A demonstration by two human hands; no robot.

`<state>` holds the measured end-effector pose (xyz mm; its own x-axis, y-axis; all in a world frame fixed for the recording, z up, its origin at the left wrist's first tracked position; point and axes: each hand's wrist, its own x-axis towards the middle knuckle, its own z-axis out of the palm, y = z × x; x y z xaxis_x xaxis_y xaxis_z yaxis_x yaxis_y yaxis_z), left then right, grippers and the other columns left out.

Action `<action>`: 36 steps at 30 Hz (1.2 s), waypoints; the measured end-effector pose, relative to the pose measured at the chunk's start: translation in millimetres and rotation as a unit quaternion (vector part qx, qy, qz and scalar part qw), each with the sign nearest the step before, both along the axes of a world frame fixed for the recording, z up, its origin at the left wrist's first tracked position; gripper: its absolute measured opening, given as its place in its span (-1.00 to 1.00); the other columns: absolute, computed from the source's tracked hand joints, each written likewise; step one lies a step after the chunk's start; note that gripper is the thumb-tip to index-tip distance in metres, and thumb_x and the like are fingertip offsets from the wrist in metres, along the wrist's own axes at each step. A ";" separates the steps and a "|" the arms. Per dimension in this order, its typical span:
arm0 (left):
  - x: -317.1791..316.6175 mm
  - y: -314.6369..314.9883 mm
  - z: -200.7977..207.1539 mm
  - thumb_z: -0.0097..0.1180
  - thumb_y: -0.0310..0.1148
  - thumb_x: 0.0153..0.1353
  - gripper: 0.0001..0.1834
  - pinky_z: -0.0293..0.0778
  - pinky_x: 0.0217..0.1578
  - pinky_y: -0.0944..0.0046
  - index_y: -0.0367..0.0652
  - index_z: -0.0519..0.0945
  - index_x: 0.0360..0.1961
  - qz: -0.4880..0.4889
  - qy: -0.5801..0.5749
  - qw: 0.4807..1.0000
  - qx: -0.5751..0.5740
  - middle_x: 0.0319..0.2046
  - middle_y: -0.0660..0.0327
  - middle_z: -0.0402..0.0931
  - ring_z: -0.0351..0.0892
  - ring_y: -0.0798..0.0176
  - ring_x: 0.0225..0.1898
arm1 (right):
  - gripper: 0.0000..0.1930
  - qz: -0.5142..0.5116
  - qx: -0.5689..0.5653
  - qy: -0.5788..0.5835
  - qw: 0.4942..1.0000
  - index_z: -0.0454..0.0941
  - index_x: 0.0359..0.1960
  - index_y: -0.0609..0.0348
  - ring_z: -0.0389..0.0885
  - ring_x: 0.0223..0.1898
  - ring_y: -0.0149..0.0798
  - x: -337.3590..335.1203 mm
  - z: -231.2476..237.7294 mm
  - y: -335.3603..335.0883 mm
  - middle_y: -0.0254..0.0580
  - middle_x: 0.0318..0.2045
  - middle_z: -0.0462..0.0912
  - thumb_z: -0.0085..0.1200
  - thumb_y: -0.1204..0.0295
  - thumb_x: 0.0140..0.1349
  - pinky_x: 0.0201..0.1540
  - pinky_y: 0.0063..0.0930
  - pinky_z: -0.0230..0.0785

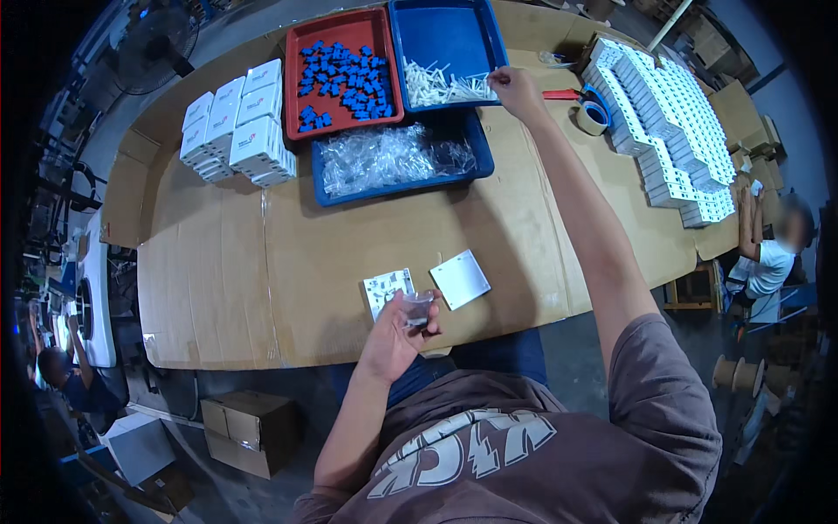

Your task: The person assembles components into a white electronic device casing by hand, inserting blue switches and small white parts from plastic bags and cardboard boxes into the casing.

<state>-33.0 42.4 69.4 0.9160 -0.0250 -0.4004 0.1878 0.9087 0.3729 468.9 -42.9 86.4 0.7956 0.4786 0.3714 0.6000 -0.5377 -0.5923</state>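
My left hand [394, 339], near the table's front edge, grips a small clear plastic bag [417, 309] between thumb and fingers. Just behind it lies a white square piece with grey printed marks [384, 288], partly covered by the hand. To its right is a plain white square box part [461, 279]. My right arm reaches far forward, and my right hand [517, 92] is at the right rim of a blue tray [445, 35] holding small white plastic sticks [436, 85]. Its fingertips are pinched together; what is between them is too small to make out.
A red tray [345, 22] holds blue plastic parts; a nearer blue tray [406, 189] holds clear bags. White boxes [253, 148] are stacked left, with many more [668, 131] at right. Tape rolls [593, 116] lie beside these. Another person [768, 262] sits at far right.
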 end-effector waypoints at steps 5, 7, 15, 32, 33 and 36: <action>-4.7 -3.7 -7.4 -0.17 0.10 0.59 -0.33 0.46 0.02 0.12 -0.40 0.54 0.19 -0.002 0.011 1.000 -0.007 -0.22 0.19 0.60 0.53 0.21 -0.25 | -0.81 -0.065 -0.131 -0.038 0.989 0.79 -0.21 0.06 0.76 -0.09 0.05 10.1 3.4 40.7 -0.06 -0.15 0.79 0.17 0.34 0.24 -0.05 -0.11 0.60; -0.3 -4.9 -10.2 -0.17 0.10 0.59 -0.32 0.46 0.02 0.12 -0.40 0.53 0.21 -0.009 0.018 1.000 -0.006 -0.21 0.19 0.60 0.53 0.21 -0.23 | -0.83 -0.063 -0.221 -0.128 0.965 0.79 -0.26 0.03 0.75 -0.05 0.02 22.5 -5.9 44.6 -0.10 -0.10 0.77 0.16 0.38 0.22 0.00 -0.09 0.61; 8.5 -1.2 -6.4 -0.10 0.04 0.57 -0.37 0.48 0.01 0.19 -0.42 0.53 0.21 0.001 -0.023 0.999 -0.031 -0.16 0.17 0.60 0.56 0.24 -0.18 | -0.83 -0.106 -0.203 -0.051 0.972 0.79 -0.26 -0.03 0.74 -0.04 0.01 27.2 -10.1 59.7 -0.14 -0.12 0.75 0.24 0.30 0.15 0.03 -0.10 0.61; 19.1 15.8 32.3 -0.12 0.17 0.56 -0.31 0.49 0.02 0.10 -0.29 0.47 0.29 0.082 -0.103 0.990 -0.048 -0.10 0.23 0.62 0.57 0.22 -0.16 | -0.79 0.258 0.183 0.276 0.908 0.71 0.00 0.19 0.33 -0.39 -0.66 -222.3 118.2 -8.5 -0.55 -0.35 0.59 0.22 0.39 0.43 -0.37 -0.69 0.12; 21.3 15.4 36.3 -0.13 0.19 0.55 -0.30 0.50 0.01 0.10 -0.28 0.47 0.29 0.069 -0.115 0.990 -0.043 -0.09 0.24 0.63 0.57 0.23 -0.15 | -0.80 0.281 0.178 0.279 0.901 0.73 -0.02 0.19 0.37 -0.36 -0.65 -243.3 117.4 -13.8 -0.53 -0.32 0.61 0.23 0.40 0.42 -0.36 -0.69 0.16; 16.2 13.6 45.5 -0.12 0.20 0.55 -0.29 0.51 -0.02 0.11 -0.28 0.48 0.30 0.059 -0.118 0.991 -0.025 -0.06 0.25 0.64 0.58 0.24 -0.13 | -0.84 0.351 0.164 0.286 0.877 0.77 -0.07 0.23 0.47 -0.30 -0.62 -287.4 104.6 -18.7 -0.44 -0.24 0.65 0.30 0.49 0.35 -0.30 -0.69 0.24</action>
